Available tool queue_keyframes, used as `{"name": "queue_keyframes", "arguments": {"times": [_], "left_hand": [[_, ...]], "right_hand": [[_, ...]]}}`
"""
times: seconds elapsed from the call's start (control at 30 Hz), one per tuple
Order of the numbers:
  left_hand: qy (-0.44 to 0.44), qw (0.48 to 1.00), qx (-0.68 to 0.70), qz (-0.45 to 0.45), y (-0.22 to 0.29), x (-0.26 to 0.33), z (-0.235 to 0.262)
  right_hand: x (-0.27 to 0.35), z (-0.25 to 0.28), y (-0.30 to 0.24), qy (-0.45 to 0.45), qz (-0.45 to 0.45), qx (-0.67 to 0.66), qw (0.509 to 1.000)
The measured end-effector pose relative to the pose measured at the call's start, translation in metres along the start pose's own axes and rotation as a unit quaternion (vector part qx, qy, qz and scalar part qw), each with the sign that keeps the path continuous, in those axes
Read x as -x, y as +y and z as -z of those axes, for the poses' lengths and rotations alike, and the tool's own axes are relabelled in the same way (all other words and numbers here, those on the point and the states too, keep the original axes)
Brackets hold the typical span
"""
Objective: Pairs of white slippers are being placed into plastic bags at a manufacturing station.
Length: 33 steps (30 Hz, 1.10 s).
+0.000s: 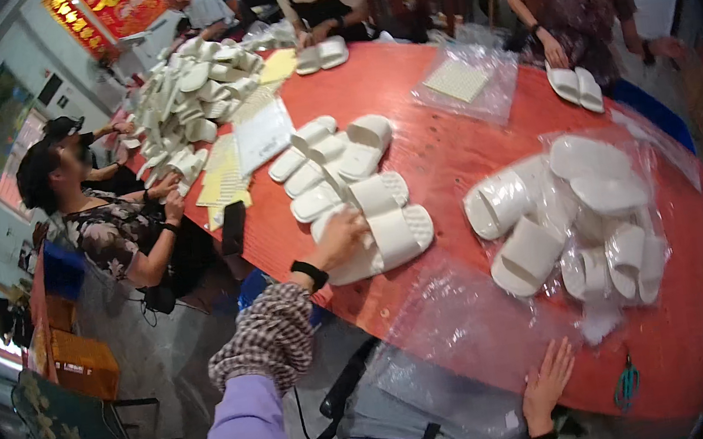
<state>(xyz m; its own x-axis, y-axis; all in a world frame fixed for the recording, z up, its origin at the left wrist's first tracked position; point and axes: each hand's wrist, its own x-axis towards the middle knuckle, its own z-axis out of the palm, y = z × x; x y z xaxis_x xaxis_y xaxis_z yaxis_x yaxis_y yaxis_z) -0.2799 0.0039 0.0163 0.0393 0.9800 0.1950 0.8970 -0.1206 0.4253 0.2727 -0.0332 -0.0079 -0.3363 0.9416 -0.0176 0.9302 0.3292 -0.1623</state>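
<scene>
My left hand (342, 236), with its fingers bent, grips the nearest white slipper (400, 235) of a group lying in the middle of the red table. Its fingertips are partly hidden against the slipper. Just beyond lie several more white slippers (365, 149), some overlapping. At the near table edge my right hand (550, 381) lies open with fingers stretched, at the side of a clear plastic bag (469, 319) spread flat. Both my wrists carry black bands. To the right, white slippers (529, 255) in clear plastic bags lie heaped.
Green-handled scissors (626, 383) lie near the right front edge. A large slipper pile (199, 85) covers the far left, near yellow sheets (224, 178) and a dark phone (233, 227). Several people work around the red table (442, 173). A chair (68, 412) stands at the left.
</scene>
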Motion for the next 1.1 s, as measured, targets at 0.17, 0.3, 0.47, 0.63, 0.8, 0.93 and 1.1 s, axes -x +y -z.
{"name": "queue_keyframes", "arguments": {"times": [0.17, 0.3, 0.47, 0.63, 0.8, 0.93, 1.1], "left_hand": [[0.103, 0.994, 0.033, 0.022, 0.115, 0.009, 0.03], [0.013, 0.992, 0.038, -0.118, 0.222, 0.025, 0.035], [-0.131, 0.976, 0.005, -0.175, 0.271, 0.054, -0.04], [-0.182, 0.971, -0.114, -0.103, 0.226, 0.061, -0.082], [-0.204, 0.966, -0.118, -0.106, 0.217, 0.055, -0.072], [-0.175, 0.964, -0.062, -0.188, 0.251, 0.035, -0.069], [-0.142, 0.96, -0.033, -0.241, 0.272, 0.025, -0.096]], "right_hand": [[-0.004, 0.009, -0.003, 0.006, 0.006, -0.025, 1.0], [-0.005, 0.005, -0.009, 0.005, 0.022, -0.035, 0.999], [-0.003, 0.012, -0.006, 0.002, 0.007, -0.044, 0.999], [-0.007, 0.018, -0.006, 0.006, 0.026, -0.039, 0.999], [-0.005, 0.018, 0.003, 0.0, 0.031, -0.04, 0.999], [-0.004, 0.023, 0.009, -0.018, 0.032, -0.027, 0.999], [-0.009, 0.021, 0.006, -0.01, 0.051, -0.001, 0.999]]}}
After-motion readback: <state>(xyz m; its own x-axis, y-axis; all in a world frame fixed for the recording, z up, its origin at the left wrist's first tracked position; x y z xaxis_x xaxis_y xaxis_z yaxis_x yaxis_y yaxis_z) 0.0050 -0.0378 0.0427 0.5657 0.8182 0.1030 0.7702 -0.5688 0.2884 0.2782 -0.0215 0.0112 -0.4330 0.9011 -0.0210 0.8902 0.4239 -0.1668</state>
